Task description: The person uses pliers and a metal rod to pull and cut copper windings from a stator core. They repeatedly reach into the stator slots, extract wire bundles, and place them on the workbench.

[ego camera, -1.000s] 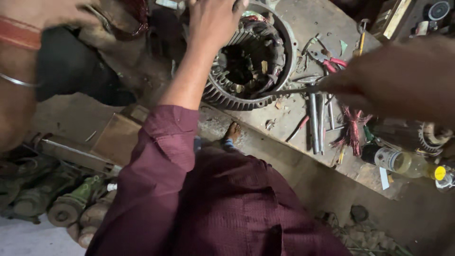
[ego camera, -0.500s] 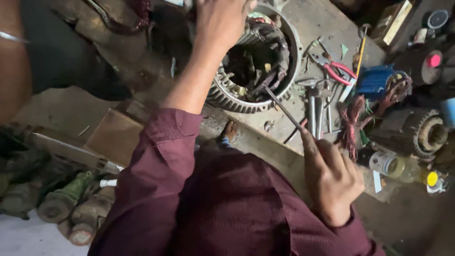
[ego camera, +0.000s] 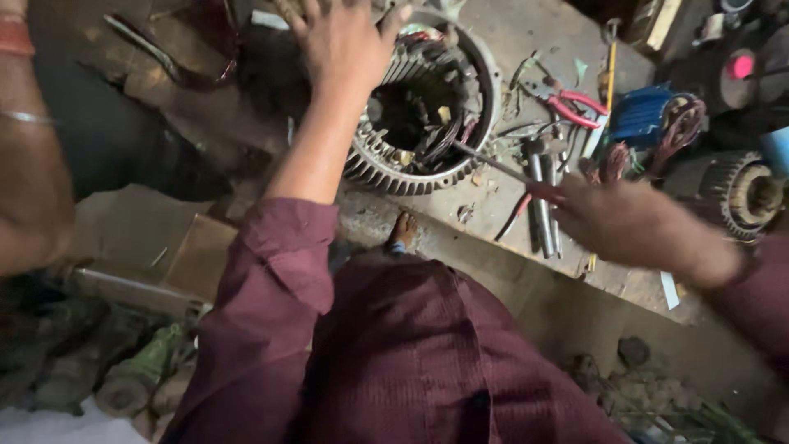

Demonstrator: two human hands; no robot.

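- Up top, the left hand [ego camera: 345,41] is lying spread on the finned motor stator [ego camera: 427,103].
- Meanwhile, the right hand [ego camera: 629,222] is pinching a red-handled screwdriver [ego camera: 501,171] above the surface [ego camera: 509,33].

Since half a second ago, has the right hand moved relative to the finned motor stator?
Yes. The right hand rose from below the bench edge toward the stator, level with the loose tools.

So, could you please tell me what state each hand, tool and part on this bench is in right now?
Left hand: fingers spread, resting on the stator's rim.
Right hand: gripping a screwdriver.
Screwdriver: tip pointing into the stator.
Stator: open, windings exposed, lying flat on the bench.
Red-handled pliers: lying untouched on the bench.
Finned motor part: on its side at the right.
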